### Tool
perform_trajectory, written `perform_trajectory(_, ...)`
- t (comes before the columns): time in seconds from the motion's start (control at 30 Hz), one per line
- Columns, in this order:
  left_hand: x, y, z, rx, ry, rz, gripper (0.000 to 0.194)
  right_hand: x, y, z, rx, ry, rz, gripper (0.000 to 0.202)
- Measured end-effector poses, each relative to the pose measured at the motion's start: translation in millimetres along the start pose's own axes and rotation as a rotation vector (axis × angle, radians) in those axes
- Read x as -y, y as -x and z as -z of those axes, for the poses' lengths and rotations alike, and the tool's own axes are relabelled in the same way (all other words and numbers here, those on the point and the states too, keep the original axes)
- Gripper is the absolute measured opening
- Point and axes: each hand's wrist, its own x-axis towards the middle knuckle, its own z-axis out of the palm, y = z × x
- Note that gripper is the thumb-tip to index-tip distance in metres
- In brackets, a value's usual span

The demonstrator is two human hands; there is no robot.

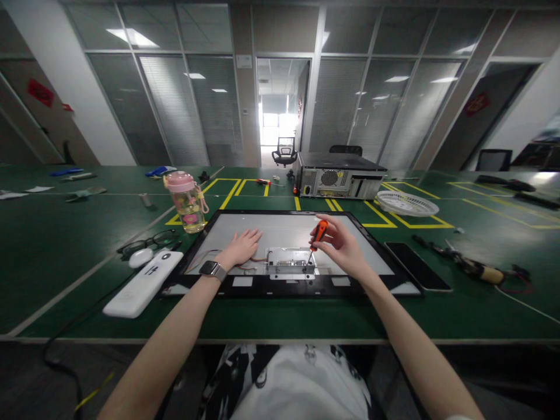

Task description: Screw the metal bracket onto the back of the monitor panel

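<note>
A flat panel (280, 224) with a black frame and a pale grey back lies on the table before me. Near its front edge sits a metal bracket (284, 255), with thin wires running off to its left. My right hand (341, 245) grips a screwdriver (321, 231) by its orange and black handle. The tool points down, its tip at the bracket's right end; whether it sits in a screw is too small to tell. Fingers stretched out, my left hand (240, 247) lies flat on the panel, left of the bracket and by the wires.
Left of the panel are a pink-lidded bottle (186, 201), glasses (160, 240) and a white power bank (142, 286). A black phone (415, 266) and a wired part (476, 267) lie right. Behind stand a computer case (341, 160), a white basket (406, 204) and another screwdriver (263, 182).
</note>
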Motion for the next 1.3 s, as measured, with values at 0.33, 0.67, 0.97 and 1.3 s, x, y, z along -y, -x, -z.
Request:
perform_trajectory(0.33,3,-2,-3.1,-0.01,0.018,0.003,0.057,5,-1,3,0.042,0.168,-0.001,0.056)
perform_trajectory(0.67,0,0,-1.6,-0.011,0.012,-0.001,0.057,4,1,3,0.095,0.07,0.011,0.052)
perform_trajectory(0.97,-1,0,0.3,-0.005,0.017,0.003,0.056,5,2,5,0.09,0.086,0.007,0.049)
perform_trajectory(1.3,-2,1,1.0,-0.006,0.02,0.015,0.057,0,2,-12,-0.23,-0.03,0.013,0.048)
